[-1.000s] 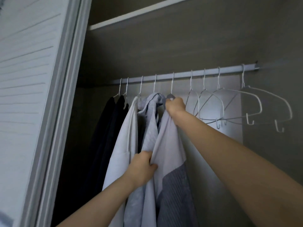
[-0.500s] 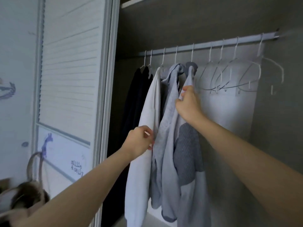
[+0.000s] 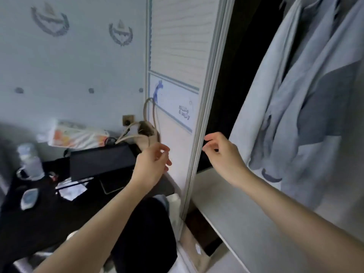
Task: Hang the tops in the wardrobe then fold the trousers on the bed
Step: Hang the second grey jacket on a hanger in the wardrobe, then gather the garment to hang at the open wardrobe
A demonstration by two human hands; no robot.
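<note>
Tops [image 3: 307,99] are hanging limp inside the wardrobe, right of its sliding door [image 3: 177,62]; soft and light, they are probably best gripped at the shoulders. Both hands, left [image 3: 152,162] and right [image 3: 222,152], are hovering empty, fingers loosely apart.

Door panel [image 3: 173,107] reads "millie & sally", small dark print, just above the gap between both hands. Nothing else legible.
</note>
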